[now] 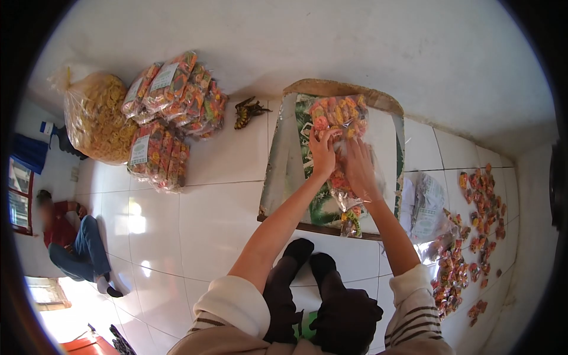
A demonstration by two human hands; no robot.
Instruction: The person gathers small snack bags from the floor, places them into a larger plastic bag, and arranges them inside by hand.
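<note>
On a low, worn table (pixel 283 171) lies a clear plastic bag (pixel 340 112) filled with small orange, red and yellow snack packets. My left hand (pixel 323 152) grips the bag's left side near its middle, thumb and fingers apart on the plastic. Fingers stretched out, my right hand (pixel 360 165) lies flat against the bag's right side, nothing visibly grasped in it. More packets show below and between my hands, partly covered by them. A small packet (pixel 351 222) with yellow and green contents rests at the table's near edge.
Filled bags (pixel 171 89) are piled at the left wall beside a big sack (pixel 97 118) of yellow snacks. Loose packets (pixel 482 219) spread over the floor at right, near printed plastic bags (pixel 427 204). A person (pixel 74 236) sits at far left.
</note>
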